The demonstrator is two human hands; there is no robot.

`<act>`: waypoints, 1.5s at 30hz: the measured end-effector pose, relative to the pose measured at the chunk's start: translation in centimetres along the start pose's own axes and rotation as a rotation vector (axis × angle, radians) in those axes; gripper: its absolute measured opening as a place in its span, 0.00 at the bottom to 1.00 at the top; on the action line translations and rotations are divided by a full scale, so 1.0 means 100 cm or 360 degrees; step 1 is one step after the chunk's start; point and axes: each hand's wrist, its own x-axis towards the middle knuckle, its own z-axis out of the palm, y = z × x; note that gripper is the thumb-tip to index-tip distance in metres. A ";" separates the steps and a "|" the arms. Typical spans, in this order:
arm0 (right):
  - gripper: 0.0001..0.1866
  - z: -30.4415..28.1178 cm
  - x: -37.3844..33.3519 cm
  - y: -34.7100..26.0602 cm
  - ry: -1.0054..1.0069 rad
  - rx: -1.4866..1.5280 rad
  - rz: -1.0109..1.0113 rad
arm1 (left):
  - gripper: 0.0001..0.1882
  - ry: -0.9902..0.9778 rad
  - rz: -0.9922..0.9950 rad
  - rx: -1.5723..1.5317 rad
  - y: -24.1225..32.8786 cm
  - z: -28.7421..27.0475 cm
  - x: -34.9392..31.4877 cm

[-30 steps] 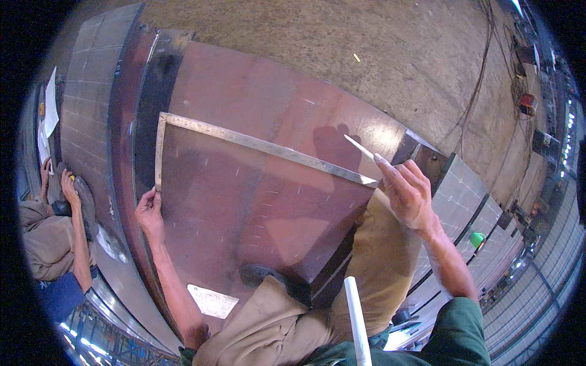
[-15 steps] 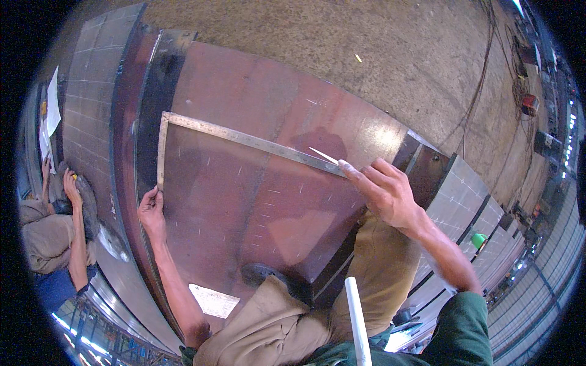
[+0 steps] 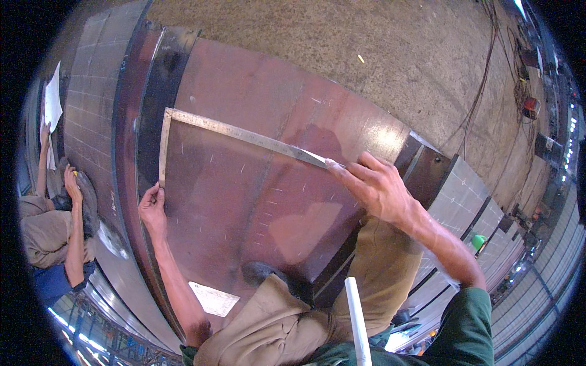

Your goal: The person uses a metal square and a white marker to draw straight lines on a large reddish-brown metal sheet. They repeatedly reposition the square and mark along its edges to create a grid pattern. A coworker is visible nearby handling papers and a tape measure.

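Observation:
A metal carpenter's square [image 3: 235, 130] lies on a reddish-brown steel plate [image 3: 244, 79], its long arm slanting down to the right. My left hand [image 3: 152, 208] pinches the lower end of its short arm between thumb and fingers. In my right hand [image 3: 375, 186] is a thin, pointed white chalk stick [image 3: 315, 158], its tip at the long arm's edge. The right fingers cover the far end of that arm, so I cannot tell whether they touch it. Short white marks run over the plate below the square.
A white sheet of paper [image 3: 213, 299] lies beside my left forearm. At the far left, a co-worker's hand [image 3: 72, 186] rests near another marked plate [image 3: 91, 116]. Marked grey plates [image 3: 455, 189] and a green object [image 3: 479, 241] are on the right. Cables [image 3: 482, 79] trail across the floor.
My right hand has shifted left along the square, bringing the chalk tip down to its edge. My left hand stays on the short arm. The co-worker's farther hand has moved up to the paper.

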 end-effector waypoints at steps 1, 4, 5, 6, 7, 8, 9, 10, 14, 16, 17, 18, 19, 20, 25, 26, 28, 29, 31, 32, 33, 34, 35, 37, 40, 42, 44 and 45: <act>0.27 -0.002 0.000 0.000 -0.0013 0.0012 0.0007 | 0.11 -0.0012 -0.0007 -0.0022 0.001 0.003 0.001; 0.26 -0.007 0.008 -0.001 -0.0119 -0.0035 -0.0019 | 0.11 0.0030 0.0011 0.0054 0.003 -0.005 -0.003; 0.26 -0.008 0.006 -0.001 -0.0129 -0.0038 -0.0007 | 0.12 0.0027 0.0018 0.0059 0.001 -0.004 -0.002; 0.26 -0.009 0.003 0.000 -0.0139 -0.0041 0.0004 | 0.12 0.0025 0.0025 0.0064 -0.001 -0.003 0.000; 0.26 -0.010 -0.001 0.001 -0.0150 -0.0043 0.0015 | 0.12 0.0023 0.0032 0.0070 -0.003 -0.002 0.001; 0.25 -0.014 -0.004 0.001 -0.0175 -0.0063 0.0014 | 0.12 0.0036 0.0040 0.0090 0.000 -0.002 0.000; 0.24 -0.019 -0.009 0.001 -0.0199 -0.0083 0.0014 | 0.12 0.0049 0.0048 0.0110 0.003 -0.002 -0.002; 0.24 -0.021 -0.014 0.002 -0.0227 -0.0101 0.0016 | 0.12 0.0057 0.0054 0.0131 0.007 -0.002 -0.003; 0.22 -0.029 -0.034 0.008 -0.0283 -0.0110 0.0029 | 0.11 0.0021 -0.0027 0.0134 0.012 -0.001 -0.003; 0.22 -0.032 -0.044 0.011 -0.0317 -0.0107 0.0056 | 0.11 0.0018 -0.0072 0.0172 0.018 -0.001 -0.005; 0.21 -0.034 -0.047 0.011 -0.0364 -0.0148 0.0074 | 0.11 0.0026 -0.0047 0.0108 0.013 -0.002 -0.004; 0.21 -0.036 -0.050 0.011 -0.0412 -0.0188 0.0092 | 0.11 0.0035 -0.0021 0.0045 0.003 -0.004 -0.002; 0.21 -0.037 -0.054 0.011 -0.0460 -0.0228 0.0115 | 0.11 0.0040 0.0005 -0.0019 0.002 -0.003 -0.001; 0.21 -0.038 -0.058 0.011 -0.0457 -0.0240 0.0123 | 0.11 0.0038 -0.0001 0.0050 0.001 -0.003 -0.001; 0.23 -0.036 -0.075 0.016 -0.0519 -0.0363 0.0162 | 0.11 0.0036 0.0006 0.0032 -0.008 -0.004 0.003; 0.23 -0.036 -0.076 0.016 -0.0525 -0.0373 0.0160 | 0.11 0.0033 0.0008 0.0072 -0.008 -0.005 0.002; 0.23 -0.036 -0.078 0.017 -0.0538 -0.0395 0.0158 | 0.11 0.0027 0.0012 0.0149 -0.003 -0.006 0.001; 0.24 -0.036 -0.077 0.017 -0.0541 -0.0382 0.0155 | 0.11 0.0033 0.0009 0.0147 0.001 -0.004 0.000; 0.26 -0.037 -0.076 0.017 -0.0547 -0.0353 0.0143 | 0.11 0.0049 0.0003 0.0146 0.007 -0.003 -0.002; 0.26 -0.038 -0.075 0.016 -0.0558 -0.0359 0.0144 | 0.11 0.0053 0.0013 0.0135 0.006 -0.003 -0.002; 0.26 -0.041 -0.072 0.014 -0.0568 -0.0365 0.0146 | 0.11 0.0057 0.0023 0.0124 0.006 -0.003 -0.002; 0.26 -0.043 -0.070 0.013 -0.0579 -0.0372 0.0148 | 0.11 0.0060 0.0033 0.0112 0.005 -0.003 -0.002; 0.25 -0.043 -0.071 0.013 -0.0583 -0.0371 0.0149 | 0.11 0.0062 0.0032 0.0105 0.003 -0.003 -0.001; 0.25 -0.043 -0.072 0.013 -0.0589 -0.0367 0.0149 | 0.11 0.0065 0.0028 0.0094 -0.002 -0.003 0.001; 0.25 -0.043 -0.072 0.012 -0.0565 -0.0359 0.0156 | 0.11 0.0059 0.0091 -0.0001 -0.011 -0.005 0.003; 0.25 -0.041 -0.073 0.011 -0.0523 -0.0376 0.0155 | 0.11 0.0060 0.0068 0.0051 -0.009 -0.004 0.003; 0.25 -0.039 -0.074 0.010 -0.0498 -0.0381 0.0154 | 0.12 0.0047 0.0040 0.0076 -0.009 -0.005 0.003; 0.25 -0.038 -0.075 0.011 -0.0497 -0.0380 0.0156 | 0.12 0.0031 0.0023 0.0071 -0.014 -0.007 0.004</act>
